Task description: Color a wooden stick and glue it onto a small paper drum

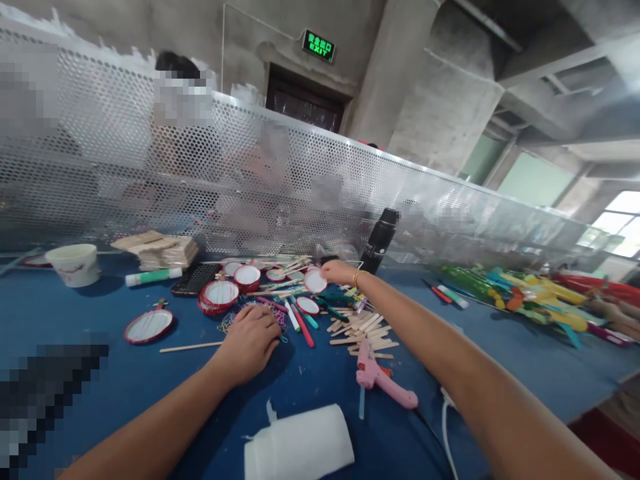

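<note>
My right hand (339,272), with a bracelet at the wrist, reaches far across the table. Its fingers are closed at the edge of a round white disc with a red rim (315,281). My left hand (254,339) lies palm down, fingers loosely spread, by a tangle of coloured bands (227,325); what is under the palm is hidden. More red-rimmed discs (220,293) lie beyond it, one disc (149,326) apart at the left. Between my hands are several markers (303,325) and a heap of wooden craft sticks (365,328).
A pink glue gun (385,385) lies before my right forearm, its cord trailing to the front. Nearest me is a white paper roll (300,445). A paper cup (75,264), stacked wood pieces (159,251) and a black bottle (379,241) stand by a perforated metal divider (280,180).
</note>
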### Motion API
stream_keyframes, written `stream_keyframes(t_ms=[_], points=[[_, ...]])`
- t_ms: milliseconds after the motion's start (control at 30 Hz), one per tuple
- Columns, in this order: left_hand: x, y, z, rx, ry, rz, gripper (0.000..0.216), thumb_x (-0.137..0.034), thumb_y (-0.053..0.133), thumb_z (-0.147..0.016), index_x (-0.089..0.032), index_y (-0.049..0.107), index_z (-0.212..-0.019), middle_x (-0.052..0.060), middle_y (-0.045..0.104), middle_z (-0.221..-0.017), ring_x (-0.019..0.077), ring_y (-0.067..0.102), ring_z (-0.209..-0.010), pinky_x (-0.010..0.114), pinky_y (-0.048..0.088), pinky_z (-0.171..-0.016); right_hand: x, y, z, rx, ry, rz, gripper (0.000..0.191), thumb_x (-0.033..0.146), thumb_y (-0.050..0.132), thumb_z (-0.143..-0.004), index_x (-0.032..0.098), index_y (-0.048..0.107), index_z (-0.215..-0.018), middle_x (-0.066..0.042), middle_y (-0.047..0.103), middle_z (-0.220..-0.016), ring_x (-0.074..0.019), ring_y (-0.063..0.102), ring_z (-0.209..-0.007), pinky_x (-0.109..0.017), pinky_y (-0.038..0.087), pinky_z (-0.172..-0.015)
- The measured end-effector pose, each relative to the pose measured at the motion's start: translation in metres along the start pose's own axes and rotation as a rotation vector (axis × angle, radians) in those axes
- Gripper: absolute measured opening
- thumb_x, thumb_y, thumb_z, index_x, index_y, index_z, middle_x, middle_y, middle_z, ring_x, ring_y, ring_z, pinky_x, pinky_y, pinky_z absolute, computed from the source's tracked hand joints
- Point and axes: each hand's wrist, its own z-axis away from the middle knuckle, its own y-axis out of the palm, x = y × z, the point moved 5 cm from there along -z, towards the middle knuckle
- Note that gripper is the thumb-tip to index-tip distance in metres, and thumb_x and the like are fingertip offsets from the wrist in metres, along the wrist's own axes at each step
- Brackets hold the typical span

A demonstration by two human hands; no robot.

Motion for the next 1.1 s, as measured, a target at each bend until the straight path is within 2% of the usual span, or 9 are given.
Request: stream_keyframes(t_ms=[100,267,367,500,600,833,967,1100], points=[[0.0,0.0,-0.001,0.004,-0.002,0.005,0.009,-0.02,0.06,-0.09,-0.023,0.067,-0.094,0.006,0.073,-0.104,0.028,0.056,-0.116,0.049,0.034,-0.107,0.021,0.016,0.013,0.044,-0.116,-0.042,0.035,0.038,0.062,-0.097,0.017,0.061,-0.124,-0.008,0.064,-0.125,-0.0231,0.065,-0.106,-0.043,0.058,-0.089],[-0.002,-0.002,-0.001,-0.001,-0.004,0.015,0.009,-0.019,0.061,-0.089,-0.023,0.068,-0.093,0.007,0.073,-0.102,0.0286,0.056,-0.115,0.049,0.035,-0.105,0.066,0.024,0.017,-0.066,-0.273,-0.05,0.034,0.039,0.061,-0.098,0.018,0.061,-0.124,-0.009,0.064,-0.126,-0.0227,0.064,-0.111,-0.045,0.054,-0.096],[-0.002,-0.002,0.0,-0.004,0.004,0.021,0.01,-0.019,0.061,-0.089,-0.023,0.069,-0.094,0.007,0.073,-0.103,0.0289,0.056,-0.115,0.049,0.035,-0.105,0.095,0.024,0.008,-0.087,-0.385,-0.01,0.038,0.039,0.067,-0.093,0.021,0.062,-0.126,-0.008,0.062,-0.134,-0.0246,0.056,-0.126,-0.044,0.047,-0.107],[-0.001,0.0,0.001,0.013,-0.007,-0.005,0.009,-0.022,0.06,-0.09,-0.022,0.068,-0.095,0.008,0.072,-0.104,0.029,0.055,-0.116,0.049,0.035,-0.105,0.118,0.029,-0.017,-0.029,-0.41,0.074,0.034,0.037,0.063,-0.096,0.019,0.061,-0.125,-0.009,0.061,-0.131,-0.0241,0.062,-0.115,-0.047,0.054,-0.097],[-0.001,0.001,0.002,0.017,-0.005,-0.013,0.01,-0.024,0.06,-0.091,-0.022,0.068,-0.096,0.008,0.071,-0.103,0.0291,0.055,-0.116,0.049,0.035,-0.105,0.119,0.032,-0.038,-0.024,-0.319,0.12,0.034,0.037,0.062,-0.097,0.019,0.06,-0.126,-0.009,0.062,-0.128,-0.0225,0.064,-0.109,-0.044,0.056,-0.092],[0.0,0.001,0.004,0.015,-0.006,0.001,0.009,-0.024,0.06,-0.091,-0.021,0.068,-0.095,0.007,0.071,-0.102,0.0291,0.055,-0.117,0.049,0.034,-0.107,0.101,0.031,-0.07,-0.043,-0.108,0.128,0.035,0.038,0.061,-0.097,0.019,0.06,-0.126,-0.009,0.062,-0.128,-0.0225,0.064,-0.109,-0.044,0.057,-0.092],[0.0,0.001,0.004,0.012,-0.005,0.009,0.008,-0.023,0.062,-0.09,-0.021,0.068,-0.095,0.007,0.071,-0.101,0.0288,0.055,-0.116,0.049,0.034,-0.107,0.09,0.023,-0.071,-0.018,-0.093,0.117,0.035,0.037,0.062,-0.097,0.019,0.06,-0.126,-0.009,0.062,-0.128,-0.0225,0.064,-0.109,-0.044,0.057,-0.092],[0.0,0.001,0.002,0.002,0.007,0.003,0.007,-0.024,0.061,-0.091,-0.021,0.067,-0.093,0.006,0.072,-0.101,0.0283,0.056,-0.115,0.049,0.034,-0.107,0.072,0.009,-0.051,0.01,-0.16,0.109,0.034,0.037,0.062,-0.097,0.019,0.06,-0.126,-0.009,0.062,-0.128,-0.0227,0.064,-0.109,-0.044,0.056,-0.092]])
